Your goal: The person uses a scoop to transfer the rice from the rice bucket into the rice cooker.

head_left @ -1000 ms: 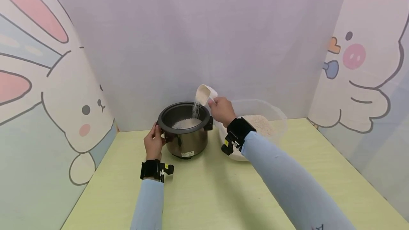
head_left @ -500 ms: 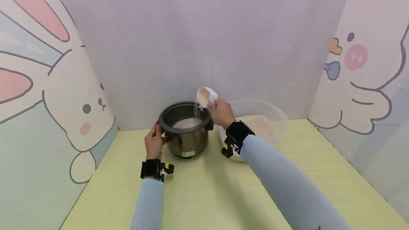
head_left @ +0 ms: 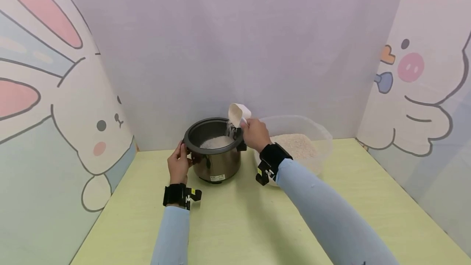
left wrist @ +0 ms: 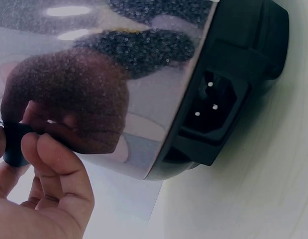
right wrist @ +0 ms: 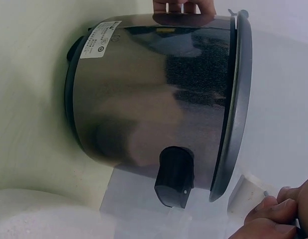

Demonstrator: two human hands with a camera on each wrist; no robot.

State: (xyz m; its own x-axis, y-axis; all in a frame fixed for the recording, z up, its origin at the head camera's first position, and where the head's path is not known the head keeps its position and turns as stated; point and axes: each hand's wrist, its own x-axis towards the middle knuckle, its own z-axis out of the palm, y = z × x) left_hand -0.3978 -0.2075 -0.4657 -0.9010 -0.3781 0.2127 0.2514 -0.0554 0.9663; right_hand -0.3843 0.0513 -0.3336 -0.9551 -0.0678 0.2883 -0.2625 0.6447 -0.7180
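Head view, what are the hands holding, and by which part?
Right hand: the white measuring cup, by its handle. Left hand: the rice cooker, by its side handle.

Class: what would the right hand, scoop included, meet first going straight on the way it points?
Probably the backdrop, the white scoop leading over the cooker, though depth is unclear.

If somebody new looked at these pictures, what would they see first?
Probably the big cartoon bunny on the left wall and the orange-beaked character on the right wall. Between them, white grains pour from the scoop in the right hand into the dark pot.
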